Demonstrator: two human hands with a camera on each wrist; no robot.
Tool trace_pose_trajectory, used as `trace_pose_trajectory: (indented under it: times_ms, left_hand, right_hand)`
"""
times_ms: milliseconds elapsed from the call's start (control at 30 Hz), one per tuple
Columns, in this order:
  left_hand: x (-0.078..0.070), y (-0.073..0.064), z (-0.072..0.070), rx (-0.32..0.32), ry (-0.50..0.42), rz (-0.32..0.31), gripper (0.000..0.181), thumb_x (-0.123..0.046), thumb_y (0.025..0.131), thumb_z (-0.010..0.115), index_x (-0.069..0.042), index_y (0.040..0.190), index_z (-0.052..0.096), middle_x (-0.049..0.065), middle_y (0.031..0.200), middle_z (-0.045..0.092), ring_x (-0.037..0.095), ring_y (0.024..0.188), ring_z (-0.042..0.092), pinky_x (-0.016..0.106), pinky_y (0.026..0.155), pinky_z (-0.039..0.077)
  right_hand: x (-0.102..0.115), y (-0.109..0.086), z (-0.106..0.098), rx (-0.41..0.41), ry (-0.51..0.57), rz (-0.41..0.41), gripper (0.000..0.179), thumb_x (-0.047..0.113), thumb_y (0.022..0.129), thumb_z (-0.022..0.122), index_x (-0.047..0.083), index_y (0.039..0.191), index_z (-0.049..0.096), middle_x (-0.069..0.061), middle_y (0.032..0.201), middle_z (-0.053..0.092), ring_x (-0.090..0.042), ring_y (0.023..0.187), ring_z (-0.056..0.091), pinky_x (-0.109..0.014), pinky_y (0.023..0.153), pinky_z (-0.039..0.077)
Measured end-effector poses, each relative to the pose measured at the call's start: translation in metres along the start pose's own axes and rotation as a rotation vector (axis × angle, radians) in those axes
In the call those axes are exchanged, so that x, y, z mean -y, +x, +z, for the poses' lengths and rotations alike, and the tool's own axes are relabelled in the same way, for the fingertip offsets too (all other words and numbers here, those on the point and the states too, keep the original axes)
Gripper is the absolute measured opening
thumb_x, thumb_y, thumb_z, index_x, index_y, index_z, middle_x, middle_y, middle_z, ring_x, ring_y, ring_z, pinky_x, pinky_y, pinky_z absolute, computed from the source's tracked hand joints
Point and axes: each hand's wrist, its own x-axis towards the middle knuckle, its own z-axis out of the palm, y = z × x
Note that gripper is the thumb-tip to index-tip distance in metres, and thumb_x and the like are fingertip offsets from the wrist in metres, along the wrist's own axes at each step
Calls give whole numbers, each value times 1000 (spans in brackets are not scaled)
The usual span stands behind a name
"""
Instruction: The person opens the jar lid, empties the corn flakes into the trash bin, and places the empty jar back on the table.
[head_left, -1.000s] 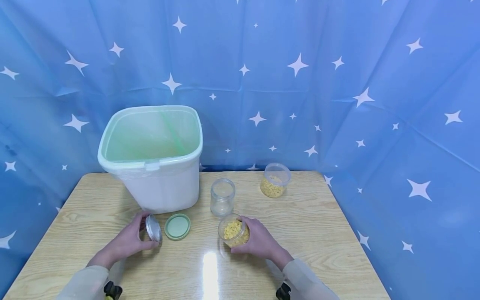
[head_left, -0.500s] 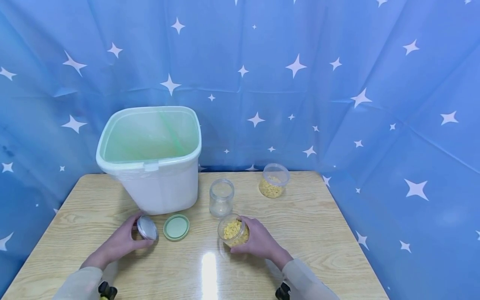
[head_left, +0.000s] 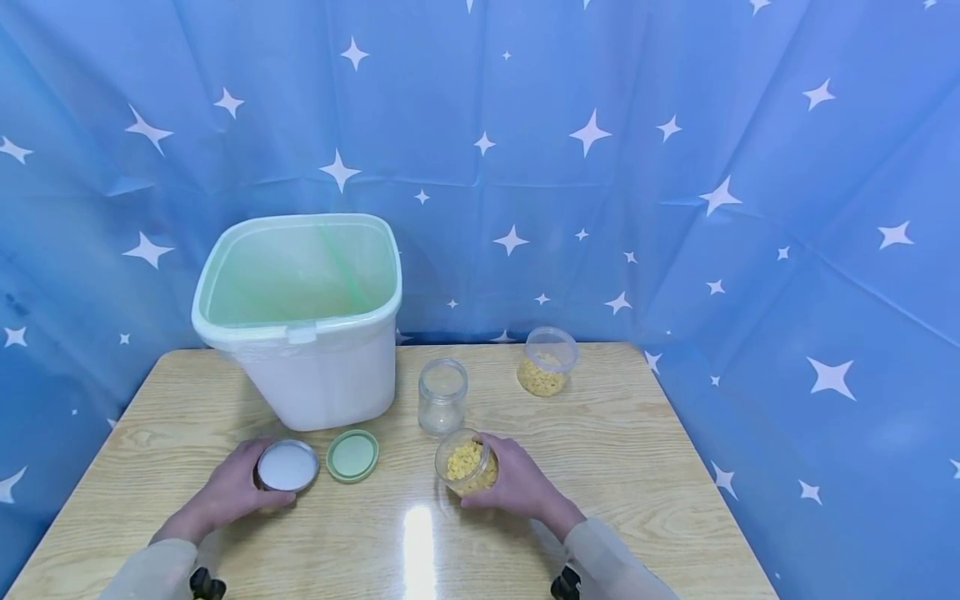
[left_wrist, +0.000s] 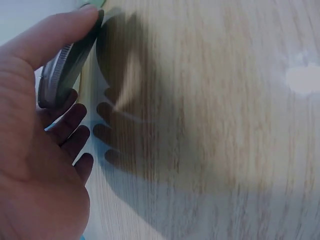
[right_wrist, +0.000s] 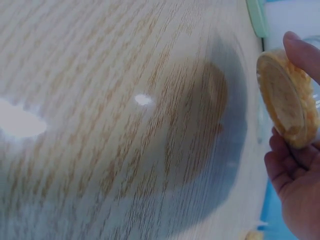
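Note:
In the head view my left hand [head_left: 234, 486] grips a round silver metal lid [head_left: 288, 466] by its edge, left of a pale green lid [head_left: 352, 456] on the table. The left wrist view shows the silver lid tilted, raised off the tabletop, thumb on one side and fingers on the other. My right hand [head_left: 516, 477] holds a clear jar [head_left: 441, 475] of small yellow pieces from its right side. In the right wrist view the jar's base [right_wrist: 283, 95] shows, lifted and tilted. A second clear glass jar [head_left: 442, 407] stands right behind it.
A large white bin [head_left: 330, 387] with a pale green rim stands at the back left. Toward the back right, a clear tub [head_left: 538, 381] holds more yellow pieces. The wooden table [head_left: 622, 483] meets a blue star-patterned curtain [head_left: 525, 167] behind.
My left hand has moved slightly left and turned the silver lid from nearly edge-on to facing up toward the head camera. The right hand and its jar have stayed put.

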Motion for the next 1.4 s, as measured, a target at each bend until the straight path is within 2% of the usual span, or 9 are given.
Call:
trace_pose_trajectory:
  times_ms: [233, 367, 500, 600, 767, 967, 1133, 1267, 1400]
  left_hand:
    - [7, -1, 10, -121, 148, 71, 94, -51, 57, 88, 4, 125, 55, 27, 122, 55, 46, 107, 57, 62, 85, 46]
    - [12, -2, 15, -155, 187, 88, 96, -56, 57, 87, 4, 125, 54, 29, 127, 51, 51, 110, 53, 66, 84, 42]
    - [14, -4, 16, -123, 193, 61, 98, -59, 60, 84, 3, 128, 52, 31, 133, 45, 54, 116, 47, 68, 88, 39]
    - [10, -6, 14, -78, 185, 24, 98, -59, 62, 83, 3, 130, 50, 32, 138, 41, 55, 121, 43, 71, 91, 37]
    - [3, -8, 10, -42, 184, -2, 96, -57, 64, 83, 3, 131, 48, 33, 140, 37, 57, 124, 39, 74, 95, 34]
    - [4, -7, 9, -33, 181, -7, 96, -55, 64, 83, 3, 131, 48, 34, 141, 36, 58, 124, 37, 75, 95, 33]
    - [5, -6, 7, -11, 192, -4, 98, -55, 62, 84, 4, 132, 48, 35, 141, 38, 59, 124, 39, 74, 93, 36]
    - [3, -5, -1, 9, 196, 26, 95, -48, 61, 87, 4, 132, 50, 36, 138, 42, 60, 121, 43, 73, 88, 41]
    - [1, -4, -12, 43, 159, 44, 86, -40, 66, 86, 3, 133, 52, 36, 136, 45, 58, 120, 46, 70, 87, 44]
  right_hand:
    - [0, -1, 0, -3, -3, 5, 96, 50, 64, 87, 12, 142, 47, -5, 131, 58, -23, 119, 54, -48, 102, 46]
    - [-1, -1, 1, -7, -5, -1, 96, 50, 64, 87, 11, 142, 47, -5, 131, 58, -23, 119, 54, -49, 102, 46]
    - [-1, 0, 1, -11, -7, -5, 96, 50, 64, 88, 11, 142, 47, -4, 131, 58, -23, 119, 54, -49, 102, 46]
    - [0, -1, 1, -13, -7, -6, 96, 50, 64, 88, 11, 142, 47, -4, 131, 58, -23, 119, 54, -48, 102, 46]
    - [0, 0, 1, -15, -13, -3, 97, 50, 64, 87, 11, 142, 47, -3, 132, 58, -23, 120, 54, -48, 102, 46]
    - [0, -1, 2, -20, -14, 1, 96, 50, 63, 88, 12, 142, 47, -4, 133, 57, -24, 120, 54, -49, 102, 46]
    - [-1, -1, 2, -19, -13, 6, 98, 50, 63, 87, 11, 143, 46, -6, 135, 56, -25, 122, 53, -50, 103, 45]
    - [-1, -1, 0, -23, -7, 1, 99, 50, 62, 88, 11, 143, 46, -7, 135, 56, -25, 121, 53, -50, 103, 45]
    - [0, 0, -3, -27, 14, -3, 99, 50, 62, 89, 11, 143, 46, -8, 134, 56, -24, 120, 54, -50, 103, 46]
